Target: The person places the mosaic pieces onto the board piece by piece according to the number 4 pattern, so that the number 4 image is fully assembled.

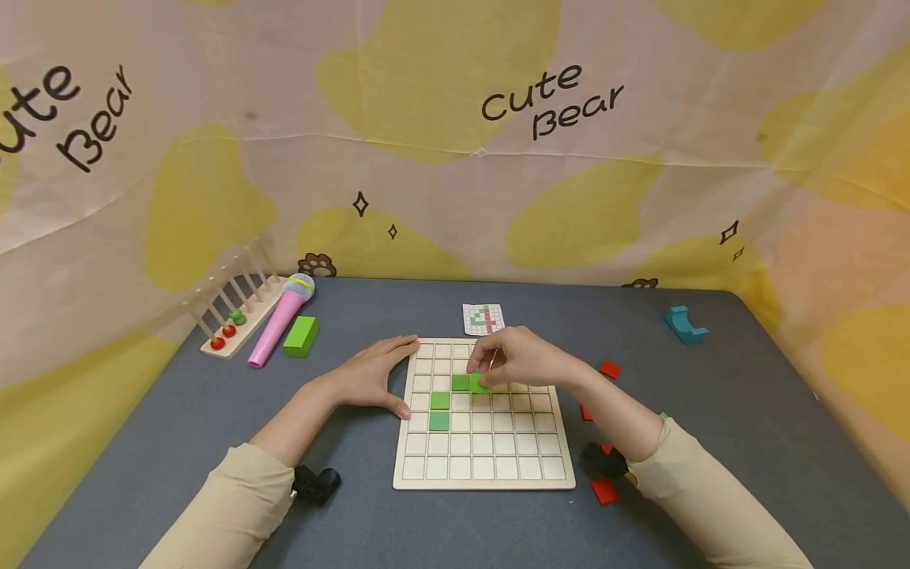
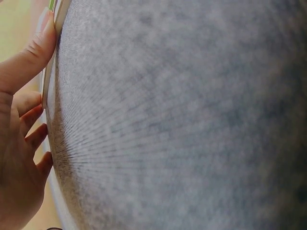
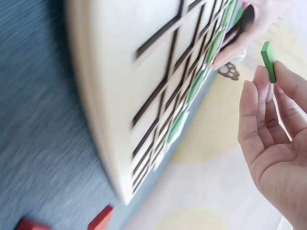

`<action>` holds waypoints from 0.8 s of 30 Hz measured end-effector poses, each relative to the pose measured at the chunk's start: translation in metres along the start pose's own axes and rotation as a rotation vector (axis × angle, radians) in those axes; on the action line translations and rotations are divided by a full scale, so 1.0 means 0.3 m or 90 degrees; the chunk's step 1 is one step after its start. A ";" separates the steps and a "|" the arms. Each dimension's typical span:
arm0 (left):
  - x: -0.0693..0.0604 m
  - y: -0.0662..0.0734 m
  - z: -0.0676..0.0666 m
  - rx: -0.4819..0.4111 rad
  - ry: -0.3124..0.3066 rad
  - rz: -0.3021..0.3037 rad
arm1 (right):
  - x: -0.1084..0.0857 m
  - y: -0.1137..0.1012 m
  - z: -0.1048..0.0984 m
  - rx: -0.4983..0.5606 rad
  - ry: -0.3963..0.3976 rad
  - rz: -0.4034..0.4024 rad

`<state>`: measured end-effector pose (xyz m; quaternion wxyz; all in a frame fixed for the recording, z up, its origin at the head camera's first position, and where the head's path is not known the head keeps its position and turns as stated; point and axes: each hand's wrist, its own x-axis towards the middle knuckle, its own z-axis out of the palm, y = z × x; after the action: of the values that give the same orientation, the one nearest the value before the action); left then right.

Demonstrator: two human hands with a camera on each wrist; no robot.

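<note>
A pale wooden grid board (image 1: 486, 483) lies flat on the table. My left hand (image 1: 366, 375) rests along its left edge, thumb low and fingers by the upper left corner. Over the upper middle of the board, my right hand (image 1: 529, 362) pinches a small green square tile (image 3: 268, 61) between thumb and fingertips, clear of the board in the right wrist view. Green tiles sit in the grid: one (image 1: 460, 382) in an upper row, and a light one (image 1: 441, 401) above a darker one (image 1: 439, 421) to the left. My right fingers partly hide the cells beneath them.
Behind the board lies a small pattern card (image 1: 483, 319). Red tiles (image 1: 605, 491) are scattered at the right, partly under my forearm. Farther right is a blue arch-shaped block (image 1: 686, 325). At left stand a bead peg rack (image 1: 242, 316), pink toy microphone (image 1: 280, 320) and green block (image 1: 302, 337).
</note>
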<state>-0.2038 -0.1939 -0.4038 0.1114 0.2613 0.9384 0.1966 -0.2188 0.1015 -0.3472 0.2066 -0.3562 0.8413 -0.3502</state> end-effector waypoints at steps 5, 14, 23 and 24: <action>0.002 -0.003 0.003 -0.004 0.001 -0.002 | 0.030 -0.026 0.023 0.014 -0.009 0.004; 0.003 -0.006 0.006 -0.003 -0.002 -0.002 | 0.063 -0.044 0.067 0.010 -0.056 0.013; 0.003 -0.002 0.003 -0.005 0.002 -0.005 | 0.080 -0.047 0.109 -0.052 -0.101 0.014; 0.002 -0.001 0.002 -0.005 0.003 -0.006 | 0.081 -0.047 0.112 -0.054 -0.104 0.017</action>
<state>-0.2043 -0.1936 -0.4045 0.1113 0.2564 0.9390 0.2006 -0.2083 0.0613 -0.3617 0.2641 -0.3805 0.8405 -0.2809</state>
